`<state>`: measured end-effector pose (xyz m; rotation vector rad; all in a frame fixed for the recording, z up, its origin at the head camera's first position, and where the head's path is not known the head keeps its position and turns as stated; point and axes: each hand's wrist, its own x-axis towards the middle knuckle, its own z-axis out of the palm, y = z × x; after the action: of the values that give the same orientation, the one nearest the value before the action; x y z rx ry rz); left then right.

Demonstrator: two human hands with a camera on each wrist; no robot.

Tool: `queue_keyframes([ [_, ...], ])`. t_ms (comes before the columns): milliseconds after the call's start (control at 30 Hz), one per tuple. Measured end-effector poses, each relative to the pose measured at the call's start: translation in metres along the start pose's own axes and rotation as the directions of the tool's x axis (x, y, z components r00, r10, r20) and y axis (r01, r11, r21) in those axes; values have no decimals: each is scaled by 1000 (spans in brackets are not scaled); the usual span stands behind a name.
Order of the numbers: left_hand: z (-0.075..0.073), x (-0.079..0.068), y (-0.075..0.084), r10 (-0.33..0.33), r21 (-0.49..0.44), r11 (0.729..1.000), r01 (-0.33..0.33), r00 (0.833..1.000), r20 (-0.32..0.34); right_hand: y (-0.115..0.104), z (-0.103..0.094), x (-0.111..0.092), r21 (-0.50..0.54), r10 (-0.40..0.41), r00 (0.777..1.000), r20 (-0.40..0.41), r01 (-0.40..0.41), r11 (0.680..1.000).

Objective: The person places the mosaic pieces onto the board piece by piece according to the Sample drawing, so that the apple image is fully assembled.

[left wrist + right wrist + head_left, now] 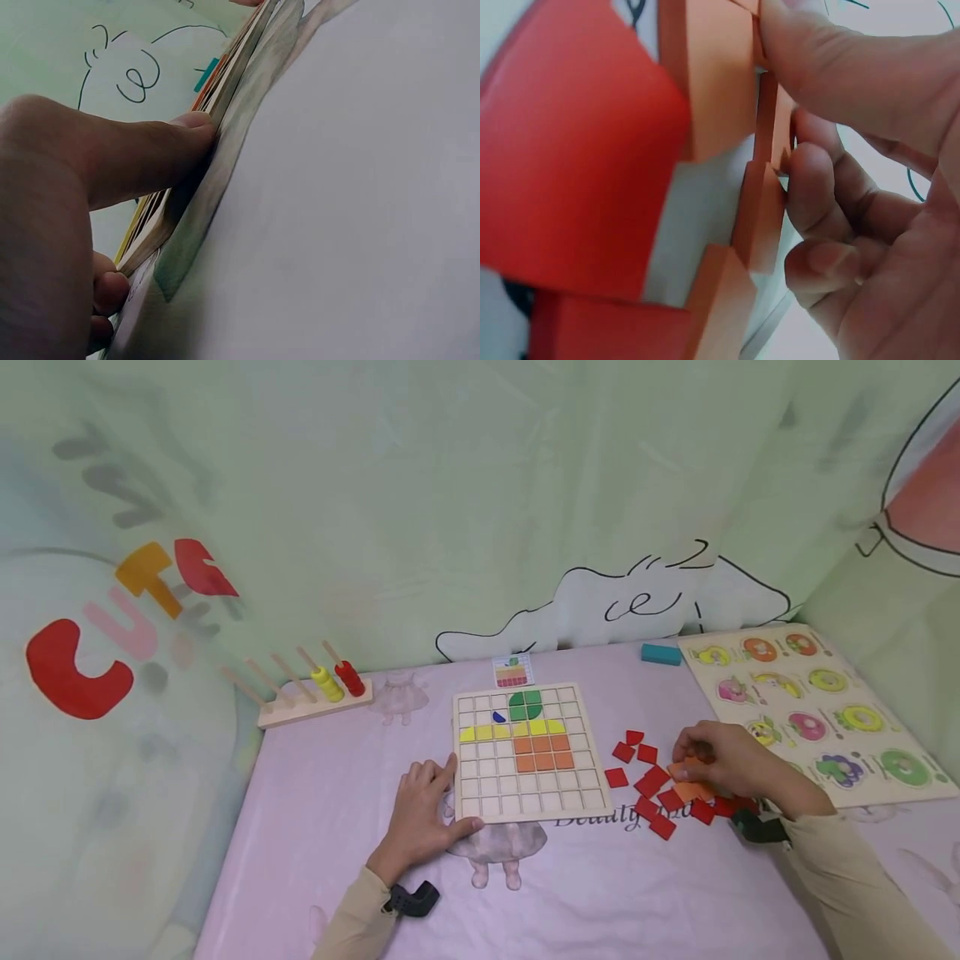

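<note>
A wooden grid board (487, 787) lies on the table, holding green, yellow, blue and orange tiles in some of its squares. My left hand (420, 807) grips its near left corner, with the thumb (161, 150) along the near edge and the fingers at the left side. To the right is a loose pile of red tiles (663, 826) and orange tiles (687, 792). Over that pile, my right hand (723, 762) pinches an orange tile (678, 772) between thumb and fingers. In the right wrist view, the thumb (817, 64) partly covers the tile it touches.
A small pattern card (512, 671) lies behind the board. At the back left stands a wooden peg counter (318, 702) with yellow and red beads. A fruit puzzle board (817, 718) and a teal block (661, 653) are at the right. Printed curtains hang behind.
</note>
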<state>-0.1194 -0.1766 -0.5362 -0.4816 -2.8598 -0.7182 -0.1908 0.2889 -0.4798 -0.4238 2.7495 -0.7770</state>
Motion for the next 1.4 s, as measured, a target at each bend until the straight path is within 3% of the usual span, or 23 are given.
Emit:
queue_keyframes([
  [367, 2, 0, 0, 3, 5, 1000, -3, 1000, -3, -9, -2, -4, -27, 2, 1000, 17, -1, 1000],
  [600, 1, 1, 0, 0, 4, 1000, 0, 1000, -1, -10, -3, -3, 15, 1, 998, 65, -2, 1000],
  [900, 0, 1, 2, -4, -7, 1000, 4, 1000, 3, -6, -3, 3, 161, 2, 998, -61, 8, 987],
  [1067, 0, 1, 1, -5, -5, 1000, 5, 1000, 4, -16, 11, 17, 281, 73, 975, -210, -11, 960],
  [1200, 0, 0, 1, -8, -6, 1000, 8, 1000, 6, -32, 29, 33, 368, 95, 961, -259, 7, 930],
  [1400, 0, 1, 2, -8, -6, 1000, 8, 1000, 4, -68, 55, 56, 462, 55, 966, -251, 70, 884],
])
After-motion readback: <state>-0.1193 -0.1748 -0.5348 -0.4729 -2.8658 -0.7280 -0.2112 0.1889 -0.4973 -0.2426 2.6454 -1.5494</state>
